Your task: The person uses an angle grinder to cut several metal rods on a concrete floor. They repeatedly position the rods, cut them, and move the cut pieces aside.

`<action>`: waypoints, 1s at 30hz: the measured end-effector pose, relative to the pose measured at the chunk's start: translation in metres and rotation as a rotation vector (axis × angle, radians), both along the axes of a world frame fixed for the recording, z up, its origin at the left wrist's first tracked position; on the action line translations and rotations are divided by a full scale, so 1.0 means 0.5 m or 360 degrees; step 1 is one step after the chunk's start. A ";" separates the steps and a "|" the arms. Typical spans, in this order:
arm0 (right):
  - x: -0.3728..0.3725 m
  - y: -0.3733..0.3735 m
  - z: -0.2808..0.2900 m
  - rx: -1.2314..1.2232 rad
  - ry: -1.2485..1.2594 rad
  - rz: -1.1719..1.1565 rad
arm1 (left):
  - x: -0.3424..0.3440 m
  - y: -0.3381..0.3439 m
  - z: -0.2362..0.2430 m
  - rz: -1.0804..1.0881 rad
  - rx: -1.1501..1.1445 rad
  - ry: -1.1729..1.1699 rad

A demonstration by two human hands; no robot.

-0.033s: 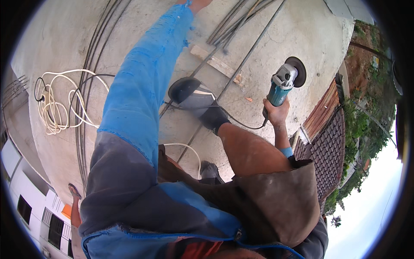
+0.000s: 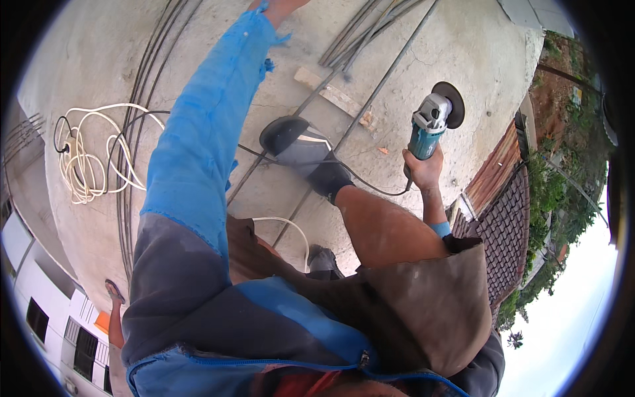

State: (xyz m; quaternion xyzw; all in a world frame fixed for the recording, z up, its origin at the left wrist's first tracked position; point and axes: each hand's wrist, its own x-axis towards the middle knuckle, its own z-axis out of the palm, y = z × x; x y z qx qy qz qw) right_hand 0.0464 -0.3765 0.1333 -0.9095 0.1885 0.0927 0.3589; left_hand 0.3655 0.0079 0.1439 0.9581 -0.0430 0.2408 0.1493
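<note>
My right hand (image 2: pixel 425 169) is wrapped round the body of a teal and grey angle grinder (image 2: pixel 426 132), held out to the right with its dark disc (image 2: pixel 449 106) uppermost. A dark power cord runs from its rear end across my shoe (image 2: pixel 291 140). My left arm, in a torn blue sleeve (image 2: pixel 198 132), reaches far forward. Only part of my left hand (image 2: pixel 284 6) shows at the top edge; its fingers are out of view. Between the hands, a long steel rod (image 2: pixel 390 69) crosses the floor, with a narrow board (image 2: pixel 336 99) lying near it.
Several thin rods (image 2: pixel 360 33) lie bunched at the far side, and more long rods (image 2: pixel 142 73) run along the left. A coiled white extension cord (image 2: pixel 83 172) lies at far left. Another person's foot (image 2: pixel 114 291) shows lower left. Past the slab's right edge are tiled roofs (image 2: pixel 499 231).
My left arm and hand have shifted a little to the left. The grinder in my right hand has moved slightly left and away from me.
</note>
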 end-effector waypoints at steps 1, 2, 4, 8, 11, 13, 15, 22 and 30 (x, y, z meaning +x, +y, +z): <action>0.006 -0.003 0.008 -0.0063 0.0032 0.0064 | -0.039 0.013 0.017 -0.0021 -0.0209 0.0151; 0.011 -0.005 0.016 -0.0125 0.0066 0.0130 | -0.089 0.028 0.035 -0.0044 -0.0415 0.0305; 0.043 0.016 0.020 -0.0133 0.0185 0.0311 | -0.219 0.101 -0.006 -0.0007 -0.0431 0.0010; 0.087 0.032 0.030 -0.0268 0.0412 0.0588 | -0.558 0.162 -0.096 0.0321 -0.0650 0.0676; 0.109 0.037 0.017 -0.0321 0.0502 0.0719 | -0.739 0.199 -0.164 0.0347 -0.0332 0.0919; 0.116 0.043 0.008 -0.0362 0.0498 0.0790 | -0.792 0.214 -0.175 0.0254 -0.0197 0.0974; 0.118 0.052 0.008 -0.0390 0.0523 0.0803 | -0.801 0.209 -0.191 0.0277 -0.0240 0.0959; 0.135 0.075 0.005 -0.0444 0.0557 0.0827 | -0.825 0.170 -0.227 0.0332 -0.0248 0.0840; 0.156 0.088 0.005 -0.0489 0.0535 0.0920 | -0.825 0.157 -0.230 0.0375 -0.0218 0.0835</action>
